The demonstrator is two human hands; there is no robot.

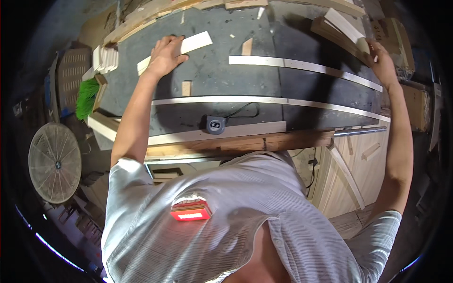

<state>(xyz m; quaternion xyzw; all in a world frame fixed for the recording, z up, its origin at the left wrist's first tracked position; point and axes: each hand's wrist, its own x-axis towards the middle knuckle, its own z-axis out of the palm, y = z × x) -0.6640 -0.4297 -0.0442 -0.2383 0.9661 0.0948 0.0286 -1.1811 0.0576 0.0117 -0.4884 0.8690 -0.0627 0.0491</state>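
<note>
My left hand [166, 55] lies flat on a short pale wood strip [188, 46] at the far left of a dark workbench top [226, 75], fingers spread over it. At the bench's far right corner my right hand [381, 61] grips the end of a pale wood board [343, 26] that rests on a stack of darker boards [330, 35]. Two long thin pale strips [302, 65] [264, 100] run across the bench between my arms. A black tape measure [215, 124] sits near the front edge.
Small wood offcuts [186, 87] [247, 46] lie on the bench. A green brush [87, 96] and stacked wood blocks [104, 58] sit at the left end. A round fan guard [54, 162] stands lower left. Light wooden panels [349, 174] lean below right.
</note>
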